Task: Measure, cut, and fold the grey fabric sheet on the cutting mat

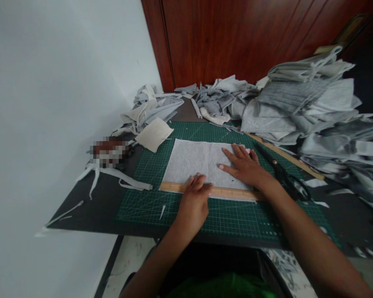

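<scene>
Your head-worn view looks forward and down from just above your hands (195,199) and the surface (96,211)

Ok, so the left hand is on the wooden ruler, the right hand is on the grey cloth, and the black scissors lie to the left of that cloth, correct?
Not quite: the head view shows the black scissors to the right of the grey cloth. The left hand is on the wooden ruler and the right hand on the cloth.
</scene>
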`<state>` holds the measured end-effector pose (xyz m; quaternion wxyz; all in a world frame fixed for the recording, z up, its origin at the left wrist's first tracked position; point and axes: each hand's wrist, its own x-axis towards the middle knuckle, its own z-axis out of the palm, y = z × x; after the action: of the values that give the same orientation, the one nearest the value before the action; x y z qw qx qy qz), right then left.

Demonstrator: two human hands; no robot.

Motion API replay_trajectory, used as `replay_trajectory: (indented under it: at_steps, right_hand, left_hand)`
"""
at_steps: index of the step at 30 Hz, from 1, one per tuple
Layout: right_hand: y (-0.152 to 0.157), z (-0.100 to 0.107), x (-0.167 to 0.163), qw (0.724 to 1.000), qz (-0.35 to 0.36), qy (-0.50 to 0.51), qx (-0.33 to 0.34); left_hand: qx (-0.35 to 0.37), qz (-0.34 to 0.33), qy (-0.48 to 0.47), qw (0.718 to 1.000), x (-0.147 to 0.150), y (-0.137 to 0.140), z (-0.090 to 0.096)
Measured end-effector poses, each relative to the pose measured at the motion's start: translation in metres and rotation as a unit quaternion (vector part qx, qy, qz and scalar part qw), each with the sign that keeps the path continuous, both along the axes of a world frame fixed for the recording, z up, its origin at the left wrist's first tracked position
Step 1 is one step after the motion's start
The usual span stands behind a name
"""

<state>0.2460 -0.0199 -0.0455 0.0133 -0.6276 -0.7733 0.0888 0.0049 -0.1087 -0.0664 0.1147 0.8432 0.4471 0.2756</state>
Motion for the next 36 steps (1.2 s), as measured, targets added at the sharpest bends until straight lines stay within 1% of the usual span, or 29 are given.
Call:
replay_trajectory:
  at_steps: [6,10,21,23,25,29,31,33,36]
  right_hand:
    - [0.001,-0.002,0.001,1.000,0.000,0.000,0.004]
    - [0.002,-0.001,0.002,1.000,0.000,0.002,-0.002]
    - [0.001,0.001,0.000,1.000,-0.002,-0.004,-0.005]
    - [0.001,0.001,0.001,1.000,-0.001,-0.004,-0.005]
    - [0.002,-0.001,0.001,1.000,0.000,-0.003,-0.003]
    - [0.002,-0.005,0.003,1.000,0.001,-0.003,0.006]
    - [0.003,-0.007,0.003,1.000,0.001,-0.003,0.010]
    - [0.003,-0.008,0.004,1.000,0.003,-0.003,0.009]
    - [0.004,-0.009,0.004,1.000,0.004,-0.001,0.008]
  left_hand:
    - [0.014,0.002,0.019,1.000,0.000,-0.002,-0.003]
    - [0.004,0.003,0.033,0.999,0.000,-0.003,-0.002]
    - [-0.006,-0.004,0.022,1.000,-0.001,-0.004,-0.004]
    - [-0.021,-0.011,0.001,1.000,-0.003,-0.002,-0.002]
    - [-0.049,-0.013,-0.044,0.998,-0.008,0.000,0.003]
    - [-0.151,0.020,-0.146,0.978,-0.022,0.004,0.015]
    - [-0.171,0.017,-0.163,0.972,-0.024,0.005,0.017]
    - [-0.145,-0.003,-0.162,0.976,-0.022,0.005,0.016]
    - [-0.084,-0.032,-0.123,0.988,-0.012,0.003,0.013]
